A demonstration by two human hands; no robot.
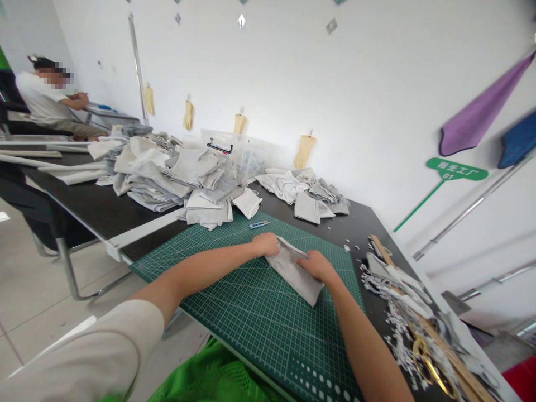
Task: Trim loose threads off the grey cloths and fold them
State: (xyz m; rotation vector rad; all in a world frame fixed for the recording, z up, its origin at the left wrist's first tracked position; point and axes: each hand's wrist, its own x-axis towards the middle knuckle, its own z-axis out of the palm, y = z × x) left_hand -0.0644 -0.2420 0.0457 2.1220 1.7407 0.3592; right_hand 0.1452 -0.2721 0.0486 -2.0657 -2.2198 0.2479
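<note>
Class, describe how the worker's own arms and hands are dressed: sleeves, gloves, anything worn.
Both forearms are bare. The left arm has a short, pale cream sleeve near the shoulder. No sleeve shows on the right arm. The left hand and right hand wear no gloves; no watch or rings show.

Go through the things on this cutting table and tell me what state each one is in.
Grey cloth piece: flat on the mat, held at its top edge.
Left hand: closed on the cloth's corner.
Right hand: pressing the cloth.
Cutting mat: lying flat.
Blue cutter: lying untouched on the mat.
Big cloth pile: loosely heaped.
Scissors: lying among scraps.
</note>
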